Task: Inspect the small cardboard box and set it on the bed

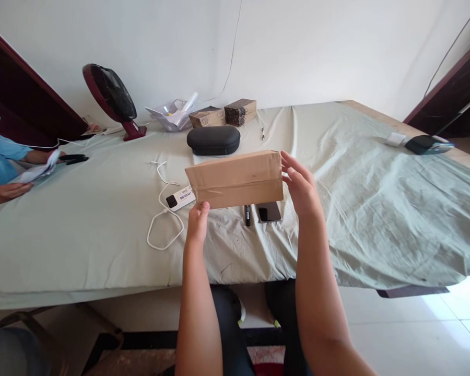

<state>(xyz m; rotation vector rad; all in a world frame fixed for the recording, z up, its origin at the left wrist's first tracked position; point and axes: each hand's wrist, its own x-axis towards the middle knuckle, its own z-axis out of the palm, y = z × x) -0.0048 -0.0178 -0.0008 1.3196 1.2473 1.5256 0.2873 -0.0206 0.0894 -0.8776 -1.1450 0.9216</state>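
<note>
A brown cardboard box is held up, tilted, over the cloth-covered table, its broad side facing me. My left hand grips its lower left corner, thumb in front and the other fingers hidden behind. At the right end, my right hand is closed against the box's edge with fingers bent round it. Beneath and behind the box lie a black marker and a dark smartphone. A white device with a black end is partly covered by the box's left side.
A black zip case and two taped boxes stand behind. A white cable curls at left, and a fan stands farther back. Another person's hand holds papers at far left. A dark tape dispenser is at right.
</note>
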